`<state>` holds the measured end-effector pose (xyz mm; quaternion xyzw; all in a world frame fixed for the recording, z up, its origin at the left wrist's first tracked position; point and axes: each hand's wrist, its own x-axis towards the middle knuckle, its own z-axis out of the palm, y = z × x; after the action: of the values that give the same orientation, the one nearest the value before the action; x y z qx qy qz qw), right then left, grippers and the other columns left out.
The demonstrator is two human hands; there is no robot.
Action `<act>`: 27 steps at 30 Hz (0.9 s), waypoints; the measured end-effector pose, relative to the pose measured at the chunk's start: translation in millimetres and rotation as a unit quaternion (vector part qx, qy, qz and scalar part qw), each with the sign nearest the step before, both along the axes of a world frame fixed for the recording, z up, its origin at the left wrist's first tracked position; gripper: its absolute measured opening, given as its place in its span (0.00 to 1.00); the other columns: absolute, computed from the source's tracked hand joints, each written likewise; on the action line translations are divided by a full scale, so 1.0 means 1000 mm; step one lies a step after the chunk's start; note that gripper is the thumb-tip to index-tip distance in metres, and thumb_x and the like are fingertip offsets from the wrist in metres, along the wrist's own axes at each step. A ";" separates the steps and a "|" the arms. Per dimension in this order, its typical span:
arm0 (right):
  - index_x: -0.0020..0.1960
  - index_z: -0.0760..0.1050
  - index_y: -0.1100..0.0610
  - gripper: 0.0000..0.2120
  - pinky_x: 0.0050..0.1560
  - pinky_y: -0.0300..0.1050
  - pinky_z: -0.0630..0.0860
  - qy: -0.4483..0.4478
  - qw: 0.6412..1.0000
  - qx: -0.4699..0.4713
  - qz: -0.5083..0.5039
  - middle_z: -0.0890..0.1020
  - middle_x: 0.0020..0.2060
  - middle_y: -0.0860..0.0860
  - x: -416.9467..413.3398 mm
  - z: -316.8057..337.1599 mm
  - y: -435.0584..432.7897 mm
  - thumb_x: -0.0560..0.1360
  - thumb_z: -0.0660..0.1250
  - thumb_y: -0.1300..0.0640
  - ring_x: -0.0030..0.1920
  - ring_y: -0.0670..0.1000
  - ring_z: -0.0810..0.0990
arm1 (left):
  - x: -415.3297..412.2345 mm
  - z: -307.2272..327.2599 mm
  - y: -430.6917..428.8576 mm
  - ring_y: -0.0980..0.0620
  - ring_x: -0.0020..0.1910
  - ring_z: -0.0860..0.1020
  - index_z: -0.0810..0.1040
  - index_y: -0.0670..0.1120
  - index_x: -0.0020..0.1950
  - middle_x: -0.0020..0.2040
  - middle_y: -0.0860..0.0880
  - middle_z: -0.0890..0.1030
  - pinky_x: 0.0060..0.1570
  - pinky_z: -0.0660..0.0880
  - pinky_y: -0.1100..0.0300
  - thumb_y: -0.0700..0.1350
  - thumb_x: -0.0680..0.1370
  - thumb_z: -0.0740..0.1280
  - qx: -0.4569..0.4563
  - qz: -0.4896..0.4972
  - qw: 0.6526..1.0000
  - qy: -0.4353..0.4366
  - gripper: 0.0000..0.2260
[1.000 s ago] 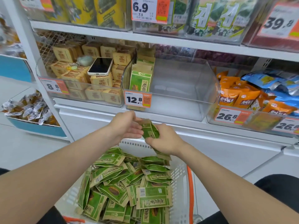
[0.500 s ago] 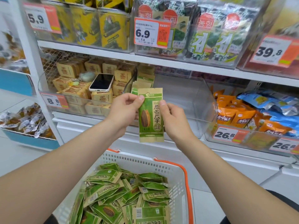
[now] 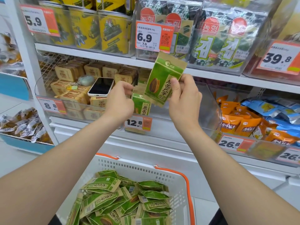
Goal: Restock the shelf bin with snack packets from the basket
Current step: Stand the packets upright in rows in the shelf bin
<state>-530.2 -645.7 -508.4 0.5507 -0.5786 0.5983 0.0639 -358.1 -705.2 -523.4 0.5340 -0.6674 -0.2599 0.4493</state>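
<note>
My right hand [image 3: 184, 101] grips a green sunflower-seed packet [image 3: 164, 78] by its right edge and holds it tilted in front of the clear shelf bin [image 3: 209, 108]. My left hand [image 3: 120, 101] is pinched on the tops of the few green packets [image 3: 141, 103] standing at the bin's left end, above the 12.8 price tag [image 3: 138, 123]. To the right of those packets the bin has no stock in it. Below my arms sits the white basket [image 3: 178, 177] with orange handles, which holds several more green packets [image 3: 123, 197].
A phone [image 3: 101, 86] lies on tan boxes in the bin to the left. Orange and blue packets [image 3: 238, 124] fill the bins to the right. An upper shelf with seaweed packs [image 3: 219, 46] hangs just above the clear bin.
Both hands lifted one packet from the basket up to the shelf. My left hand has let go of it and moved onto the packets in the bin; my right hand now holds it alone, tilted.
</note>
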 end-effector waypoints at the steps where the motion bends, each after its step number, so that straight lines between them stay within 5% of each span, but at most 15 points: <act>1: 0.54 0.75 0.55 0.08 0.44 0.50 0.69 0.006 1.000 0.013 0.008 0.86 0.40 0.47 -0.001 -0.004 -0.006 0.86 0.61 0.52 0.39 0.55 0.83 | 0.002 0.000 -0.002 0.49 0.56 0.78 0.76 0.47 0.65 0.58 0.50 0.81 0.51 0.72 0.61 0.28 0.75 0.61 0.000 0.005 1.000 -0.008 0.23; 6: 0.51 0.76 0.51 0.08 0.51 0.57 0.80 0.027 0.978 0.197 0.070 0.84 0.40 0.47 -0.005 -0.033 -0.035 0.84 0.63 0.49 0.47 0.61 0.82 | 0.004 -0.001 -0.007 0.50 0.52 0.79 0.75 0.48 0.63 0.57 0.49 0.80 0.44 0.72 0.69 0.27 0.73 0.64 -0.033 0.016 0.999 -0.021 0.23; 9: 0.46 0.82 0.57 0.12 0.56 0.53 0.78 0.080 0.937 0.331 0.079 0.85 0.38 0.53 -0.001 -0.041 -0.040 0.83 0.67 0.51 0.54 0.61 0.79 | 0.002 0.001 -0.006 0.51 0.52 0.78 0.75 0.49 0.61 0.57 0.50 0.79 0.50 0.78 0.59 0.26 0.71 0.64 -0.074 0.022 0.997 -0.030 0.24; 13: 0.42 0.83 0.63 0.16 0.54 0.52 0.78 0.049 0.931 0.356 0.057 0.84 0.35 0.57 0.003 -0.039 -0.047 0.81 0.70 0.52 0.52 0.59 0.77 | 0.000 0.001 -0.007 0.49 0.56 0.76 0.74 0.48 0.64 0.61 0.49 0.75 0.57 0.76 0.54 0.26 0.71 0.65 -0.089 0.006 0.994 -0.068 0.26; 18: 0.39 0.79 0.67 0.19 0.50 0.51 0.79 0.050 0.925 0.371 0.068 0.81 0.31 0.58 0.013 -0.035 -0.051 0.81 0.71 0.52 0.51 0.62 0.78 | -0.002 -0.003 -0.012 0.43 0.73 0.69 0.71 0.49 0.75 0.74 0.47 0.71 0.72 0.69 0.42 0.28 0.72 0.69 -0.080 -0.019 0.981 -0.176 0.33; 22: 0.35 0.73 0.54 0.19 0.30 0.44 0.66 0.062 0.894 0.439 0.056 0.76 0.32 0.51 0.012 -0.025 -0.044 0.77 0.73 0.44 0.42 0.55 0.76 | -0.003 -0.008 -0.013 0.44 0.83 0.56 0.63 0.50 0.81 0.84 0.47 0.58 0.78 0.57 0.38 0.32 0.76 0.65 -0.060 -0.046 0.961 -0.266 0.34; 27: 0.40 0.70 0.52 0.10 0.37 0.41 0.69 -0.017 0.854 0.498 0.151 0.75 0.40 0.48 0.015 -0.008 -0.041 0.80 0.66 0.54 0.42 0.49 0.74 | -0.005 -0.015 -0.016 0.42 0.85 0.43 0.50 0.48 0.85 0.86 0.44 0.43 0.79 0.48 0.37 0.35 0.75 0.65 -0.016 -0.050 0.950 -0.308 0.40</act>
<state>-515.2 -687.0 -516.2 0.5793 -0.7098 0.2415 -0.3197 -363.0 -721.0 -538.3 0.5464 -0.8036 -0.0938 0.2166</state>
